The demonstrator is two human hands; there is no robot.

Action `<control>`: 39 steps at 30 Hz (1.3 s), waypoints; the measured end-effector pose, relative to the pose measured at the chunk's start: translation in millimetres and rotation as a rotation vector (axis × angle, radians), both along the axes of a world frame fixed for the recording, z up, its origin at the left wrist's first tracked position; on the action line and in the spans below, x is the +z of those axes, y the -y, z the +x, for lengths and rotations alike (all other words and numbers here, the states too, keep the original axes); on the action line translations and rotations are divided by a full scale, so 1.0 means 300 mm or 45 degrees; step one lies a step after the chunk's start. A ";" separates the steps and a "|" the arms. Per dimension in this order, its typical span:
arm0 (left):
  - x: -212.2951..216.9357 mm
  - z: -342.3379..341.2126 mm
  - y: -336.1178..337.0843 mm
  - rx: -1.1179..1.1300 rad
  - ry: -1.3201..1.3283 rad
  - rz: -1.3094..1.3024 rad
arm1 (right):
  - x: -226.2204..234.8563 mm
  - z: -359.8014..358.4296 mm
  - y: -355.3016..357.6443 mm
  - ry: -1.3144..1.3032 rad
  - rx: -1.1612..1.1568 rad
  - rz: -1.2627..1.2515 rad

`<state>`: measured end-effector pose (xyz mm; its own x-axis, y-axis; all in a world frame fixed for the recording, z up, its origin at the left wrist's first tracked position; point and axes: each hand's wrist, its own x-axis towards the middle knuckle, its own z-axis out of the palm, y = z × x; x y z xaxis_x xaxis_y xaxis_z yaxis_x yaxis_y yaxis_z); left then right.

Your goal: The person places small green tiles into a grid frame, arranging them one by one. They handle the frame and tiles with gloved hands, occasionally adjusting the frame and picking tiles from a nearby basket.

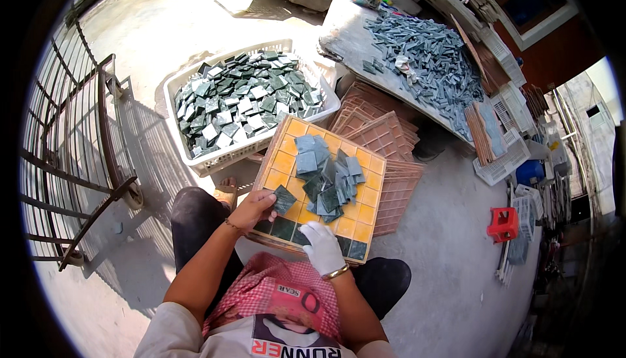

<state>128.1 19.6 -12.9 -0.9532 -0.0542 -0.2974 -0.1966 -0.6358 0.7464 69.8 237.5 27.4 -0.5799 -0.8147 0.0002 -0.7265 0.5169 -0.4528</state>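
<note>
Between the thumb and fingers of my bare left hand (255, 209) is a square dark green stone tile (284, 199), tilted above a yellow gridded tray (281, 161). My right hand (322, 248), in a white glove, is at the tray's near edge. Its fingers are drawn together at another dark green tile (300, 236); the glove hides part of their contact. Several dark tiles (357, 250) fill grid squares along that near row. A loose heap of grey-green tiles (326, 177) lies on the middle of the tray, which rests over my knees.
Beyond the tray stands a white plastic crate (229, 156) full of green tiles. Reddish gridded trays (381, 137) are stacked to its right. A table (345, 42) bears a big pile of small stone pieces (430, 55). A metal rack (107, 136) stands left, a red stool (503, 225) right.
</note>
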 end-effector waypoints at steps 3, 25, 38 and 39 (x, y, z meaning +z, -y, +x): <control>0.021 0.003 0.003 -0.008 -0.013 0.099 | 0.006 -0.006 0.004 0.055 -0.170 0.013; 0.037 0.018 -0.015 0.114 -0.452 -1.839 | -0.023 -0.043 0.123 0.148 -0.298 -0.275; 0.065 -0.037 -0.064 -0.061 -0.372 -2.102 | -0.062 -0.133 0.003 -0.375 -0.600 -0.210; 0.071 -0.047 -0.077 -0.026 -0.421 -2.133 | -0.075 -0.148 -0.007 -0.379 -0.598 -0.210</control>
<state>113.9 42.8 8.3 -0.9624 -0.0664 0.2635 0.0943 0.8279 0.5530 25.3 239.5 5.0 -0.8346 -0.4455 0.3240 -0.5448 0.7544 -0.3661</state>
